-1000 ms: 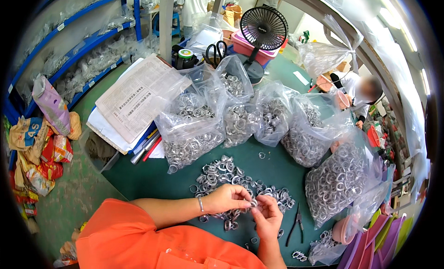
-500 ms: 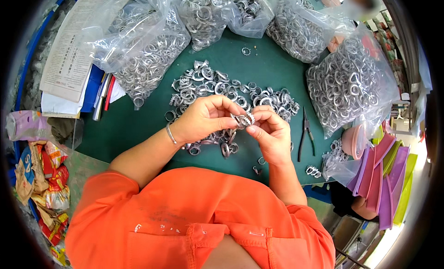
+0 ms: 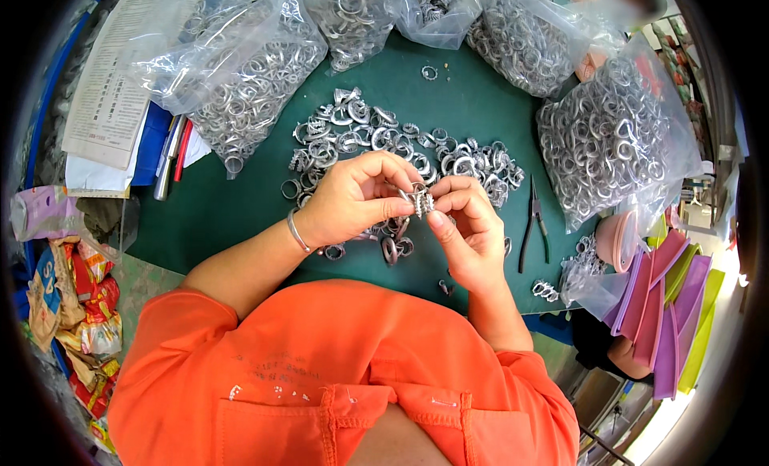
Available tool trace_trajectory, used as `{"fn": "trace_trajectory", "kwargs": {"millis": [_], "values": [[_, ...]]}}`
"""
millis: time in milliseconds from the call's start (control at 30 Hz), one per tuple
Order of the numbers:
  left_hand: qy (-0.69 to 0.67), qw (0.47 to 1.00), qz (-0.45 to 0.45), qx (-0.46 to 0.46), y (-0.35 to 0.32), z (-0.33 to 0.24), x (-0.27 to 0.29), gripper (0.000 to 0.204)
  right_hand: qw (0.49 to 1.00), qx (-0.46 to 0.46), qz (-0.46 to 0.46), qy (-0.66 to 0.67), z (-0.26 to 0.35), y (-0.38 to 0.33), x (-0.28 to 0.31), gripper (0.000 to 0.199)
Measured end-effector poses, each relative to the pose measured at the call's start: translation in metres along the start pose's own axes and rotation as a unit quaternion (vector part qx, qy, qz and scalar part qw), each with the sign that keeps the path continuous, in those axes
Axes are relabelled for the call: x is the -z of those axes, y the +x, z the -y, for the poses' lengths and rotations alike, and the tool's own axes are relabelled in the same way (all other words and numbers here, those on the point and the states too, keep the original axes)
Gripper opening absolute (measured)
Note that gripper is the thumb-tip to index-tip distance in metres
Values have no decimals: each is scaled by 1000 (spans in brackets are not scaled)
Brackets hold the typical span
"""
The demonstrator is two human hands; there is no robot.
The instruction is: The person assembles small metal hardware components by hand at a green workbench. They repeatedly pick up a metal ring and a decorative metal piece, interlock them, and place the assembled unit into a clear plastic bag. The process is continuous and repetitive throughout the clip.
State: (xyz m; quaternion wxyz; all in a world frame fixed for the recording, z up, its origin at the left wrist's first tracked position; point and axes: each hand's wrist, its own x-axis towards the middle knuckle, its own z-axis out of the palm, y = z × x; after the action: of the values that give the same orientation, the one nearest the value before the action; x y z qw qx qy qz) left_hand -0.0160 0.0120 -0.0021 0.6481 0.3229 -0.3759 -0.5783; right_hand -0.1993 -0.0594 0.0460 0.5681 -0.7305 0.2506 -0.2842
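Observation:
A few silver metal rings (image 3: 420, 200) are pinched between my two hands, above the green table. My left hand (image 3: 352, 195), with a bangle at its wrist, is closed with thumb and forefinger on them from the left. From the right, the thumb and bent fingers of my right hand (image 3: 471, 229) close on the same rings. Exactly how many rings each hand grips is hidden by the fingertips. Behind and beneath my hands spreads a loose pile of silver rings (image 3: 352, 117) on the tabletop, partly covered by my left hand.
Clear plastic bags of rings (image 3: 252, 97) line the table's far side, one big bag (image 3: 613, 133) at the right. Pliers (image 3: 533, 225) lie right of my hand, near a pink cup (image 3: 615, 240). Printed paper (image 3: 108, 97) and pens (image 3: 170, 157) lie left. Purple and green strips (image 3: 665, 306) hang right.
The held rings have turned between my fingertips and sit slightly higher in the picture. Both hands keep their pinch. The whole view has shifted a little.

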Motion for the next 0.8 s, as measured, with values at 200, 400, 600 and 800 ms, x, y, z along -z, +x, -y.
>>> {"fn": "trace_trajectory", "kwargs": {"millis": [200,400,600,800], "values": [[-33,998,19,48,0,-6,0,19,998,-12,56,32,0,3,10,7],[-34,998,32,50,-1,-5,-3,19,994,-38,103,14,1,3,20,6],[88,996,14,-25,0,-3,-6,17,995,-100,27,14,7,-4,7,6],[78,995,33,-45,0,-3,-2,16,997,-25,56,52,-3,0,13,4]]}}
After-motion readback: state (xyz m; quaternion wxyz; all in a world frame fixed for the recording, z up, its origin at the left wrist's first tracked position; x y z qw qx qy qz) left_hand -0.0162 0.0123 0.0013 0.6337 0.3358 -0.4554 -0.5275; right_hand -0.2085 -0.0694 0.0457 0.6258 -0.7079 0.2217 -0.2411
